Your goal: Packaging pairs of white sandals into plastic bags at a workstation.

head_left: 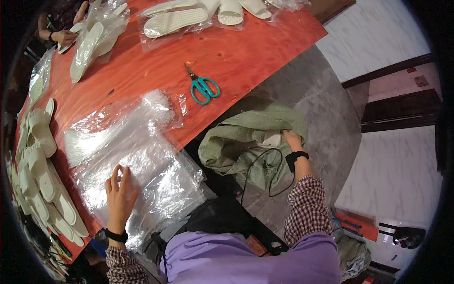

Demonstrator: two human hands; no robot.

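My left hand [121, 189] rests on a stack of clear plastic bags [156, 165] at the table's near edge, its fingers apart and slightly bent. To the right, my right hand [292, 139] reaches into the mouth of a green woven sack [227, 137] standing beside the table. A whitish item [271, 140] shows in the sack right beside my fingers. The fingertips are hidden, so their grip does not show. A thin black cable [249, 175] loops across the sack's front.
Teal-handled scissors [203, 89] lie on the red table [255, 61]. Cream slippers [40, 180] are piled at the left; bagged slippers [175, 23] lie along the far side. A co-worker's hand [64, 38] handles a slipper at the far left. Grey floor [321, 90] extends beyond the sack.
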